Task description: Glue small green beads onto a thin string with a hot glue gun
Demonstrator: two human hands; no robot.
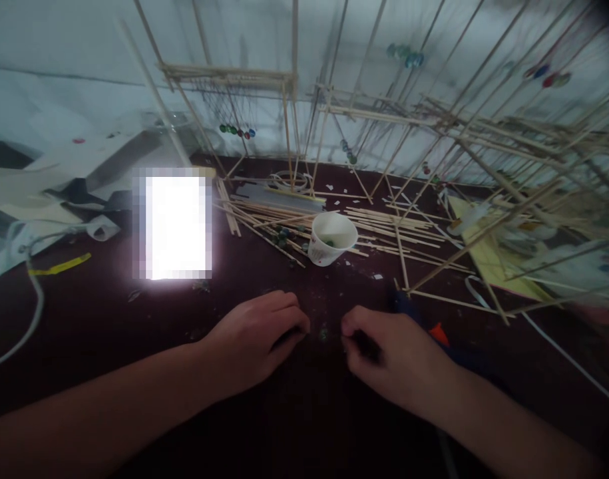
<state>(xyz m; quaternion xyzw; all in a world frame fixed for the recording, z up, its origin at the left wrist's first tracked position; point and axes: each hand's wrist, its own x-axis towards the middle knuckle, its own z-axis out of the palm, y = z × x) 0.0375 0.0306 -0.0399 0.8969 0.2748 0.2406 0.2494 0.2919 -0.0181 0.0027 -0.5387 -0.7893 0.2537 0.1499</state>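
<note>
My left hand (264,329) is closed in a pinch above the dark table. Facing it, my right hand (394,349) pinches thumb against forefinger. Whatever sits between the fingertips of either hand is too small and dim to make out. In the gap between my hands is a small greenish marble (324,334); any thread to it cannot be seen clearly. Beyond them stands a white paper cup (320,255) with something green inside. Several loose marbles (284,234) lie left of the cup, beside a spread of thin wooden sticks (404,225).
Stick frames (229,72) with hanging rows of marbles (237,131) rise at the back and right. A bright blurred rectangle (179,226) glows at left. A white cable (38,306) curves along the left side. Near my right wrist shows an orange piece (438,334). Yellow paper (471,239) lies right.
</note>
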